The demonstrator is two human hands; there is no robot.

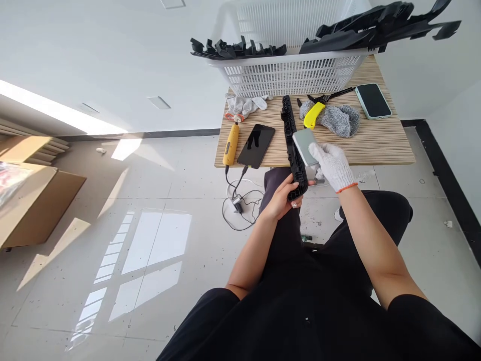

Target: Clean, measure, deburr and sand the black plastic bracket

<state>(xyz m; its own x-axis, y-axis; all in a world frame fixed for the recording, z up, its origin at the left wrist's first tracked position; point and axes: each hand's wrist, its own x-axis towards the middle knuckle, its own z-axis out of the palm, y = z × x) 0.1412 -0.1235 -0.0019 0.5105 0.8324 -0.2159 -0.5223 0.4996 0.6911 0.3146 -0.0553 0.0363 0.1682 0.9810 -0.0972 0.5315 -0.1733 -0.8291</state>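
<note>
My bare left hand (282, 196) is closed round the near end of a long black plastic part (291, 135), whose far end rests on the small wooden table (379, 148). My right hand (332, 164), in a white knit glove with an orange cuff, grips a flat grey block (305, 145) and presses it against the part's side.
On the table lie a yellow tool with a cable (231, 143), a black phone (256, 145), loose gloves (244, 105), a yellow cutter (314, 115) on a grey glove (338, 119), and a second phone (373, 101). A white basket (293, 70) behind carries more black parts (379, 27). Cardboard boxes (33, 200) stand left.
</note>
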